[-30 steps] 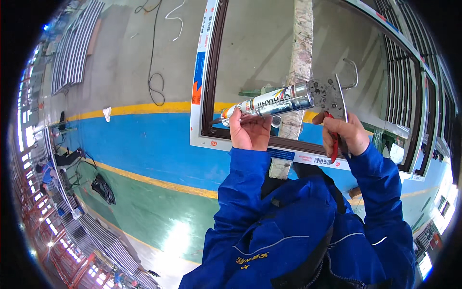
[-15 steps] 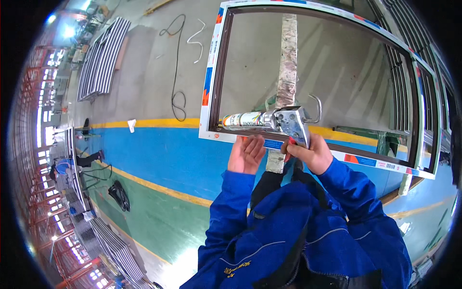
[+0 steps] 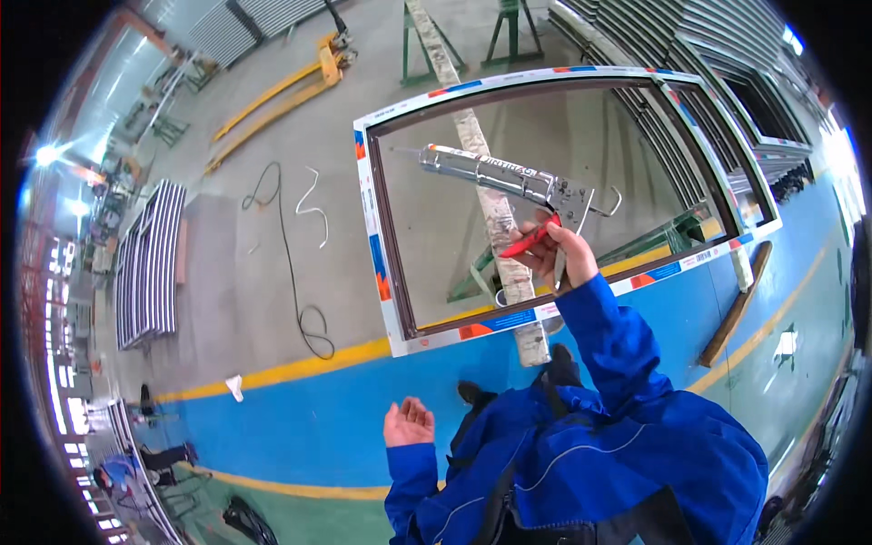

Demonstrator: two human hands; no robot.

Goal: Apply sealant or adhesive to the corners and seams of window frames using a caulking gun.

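Note:
My right hand [image 3: 565, 254] is wrapped around the handle of a caulking gun [image 3: 486, 173], with a red lever under its fingers. The gun has a silver barrel with a printed cartridge inside, and a hooked rod sticks out behind. Its nozzle points left, over the opening of a large window frame [image 3: 376, 263] near that frame's left side. White film with red and blue patches covers the frame's face; its inner edges are dark brown. My left hand [image 3: 409, 423] hangs apart from the frame, at lower left, palm up, holding nothing, fingers slightly bent.
A splattered beam [image 3: 501, 232] supports the frame from below, with green trestles [image 3: 513, 36] farther off. Stacked metal profiles [image 3: 150, 263] lie at left, near a loose cable [image 3: 289, 263]. A yellow pallet jack [image 3: 282, 95] stands beyond. Another person [image 3: 123, 472] works at far left.
My right hand has lifted the caulking gun off the frame's near edge and over its opening. My left hand has drawn back from beside the gun toward lower left. The view has shifted.

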